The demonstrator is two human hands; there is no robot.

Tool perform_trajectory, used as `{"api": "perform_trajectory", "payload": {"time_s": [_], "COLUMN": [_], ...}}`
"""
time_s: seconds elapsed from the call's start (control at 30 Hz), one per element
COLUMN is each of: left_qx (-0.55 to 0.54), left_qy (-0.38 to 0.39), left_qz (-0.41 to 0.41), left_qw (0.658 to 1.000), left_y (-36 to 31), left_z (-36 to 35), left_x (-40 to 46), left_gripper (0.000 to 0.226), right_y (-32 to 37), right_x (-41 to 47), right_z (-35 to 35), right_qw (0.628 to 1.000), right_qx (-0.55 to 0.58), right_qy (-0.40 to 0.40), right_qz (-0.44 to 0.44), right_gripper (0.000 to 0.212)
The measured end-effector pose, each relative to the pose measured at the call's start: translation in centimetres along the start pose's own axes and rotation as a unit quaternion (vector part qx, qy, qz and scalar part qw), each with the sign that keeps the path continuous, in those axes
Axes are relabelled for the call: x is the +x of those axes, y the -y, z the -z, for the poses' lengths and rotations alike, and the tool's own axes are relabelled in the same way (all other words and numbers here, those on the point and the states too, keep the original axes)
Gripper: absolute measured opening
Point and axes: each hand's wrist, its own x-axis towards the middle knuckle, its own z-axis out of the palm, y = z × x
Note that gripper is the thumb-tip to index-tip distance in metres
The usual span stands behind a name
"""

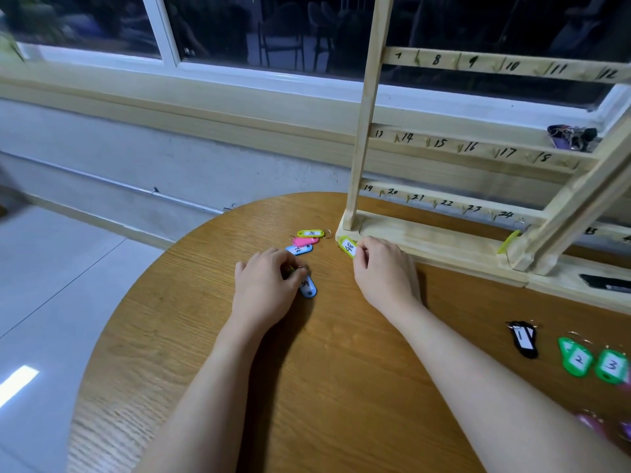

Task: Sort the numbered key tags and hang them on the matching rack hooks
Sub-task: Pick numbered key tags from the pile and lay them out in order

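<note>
Both hands down on the round wood-grain table [341, 387], each on a key tag, at the foot of the pale wooden hook rack [420, 240]

Right hand [384, 269] pinches a yellow-green plastic tag with a white paper label [348, 247], tip touching the rack base's left corner. Left hand [264, 285] curls over the ring end of a light-blue oval tag [308, 287] lying flat. Just beyond it, a loose cluster: yellow tag with metal split ring [312, 232], pink tag [305, 241], second blue tag [298, 249], touching or overlapping. Rack rails carry handwritten black numbers beside small hooks; one yellow tag [508, 241] hangs low right. Near right: black tag marked 1 [524, 337], glossy green tags marked 2 [577, 358] and 3 [612, 366]
</note>
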Motion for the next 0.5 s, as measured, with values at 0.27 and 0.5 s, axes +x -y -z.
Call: {"api": "perform_trajectory", "payload": {"time_s": [0.27,0.5], "left_qx": [-0.102,-0.172], "left_qy": [-0.031,-0.067], "left_qz": [0.031,-0.013], "left_qw": [0.994,0.983], "left_y": [0.19,0.28], "left_z": [0.04,-0.05], "left_x": [0.25,0.21], "left_gripper": [0.013,0.014], "right_y": [-0.04,0.06], "right_x": [-0.06,-0.05], "right_z": [0.06,0.18], "right_qw": [1.0,1.0], "right_qx": [0.001,0.005], "right_qy": [-0.004,0.0], "right_qz": [0.004,0.004], "right_gripper": [0.023,0.023]}}
